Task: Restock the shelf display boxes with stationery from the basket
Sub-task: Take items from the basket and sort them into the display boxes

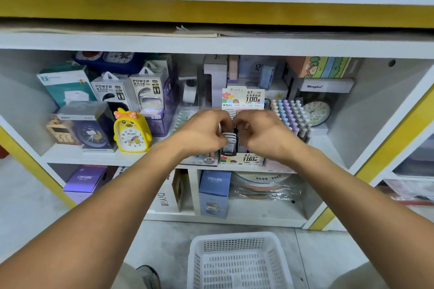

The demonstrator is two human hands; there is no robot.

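Both hands are held over the lead box point(242, 158) at the front edge of the middle shelf point(98, 156). The left hand point(203, 132) is curled, and a striped lead case point(229, 139) is pinched between its fingers point(222, 142) just above the box. The right hand point(263, 132) is curled too, its fingers bent down into the box among the cases; what they hold cannot be told, since the fingertips are hidden. The two hands are almost touching above the box. Behind them the box's upright header card point(243, 98), printed 0.7 HB and 100, is seen.

Just right of the box, a rack of pastel pens point(290, 115) is stood upright, with a round clock point(315, 112) behind it. To the left, a yellow chick clock point(131, 131) is set on the same shelf, near two power bank packs point(128, 91).

On the floor below, the white basket point(237, 263) is placed directly under the arms; nothing can be made out inside it. A shoe point(149, 275) is visible left of the basket.
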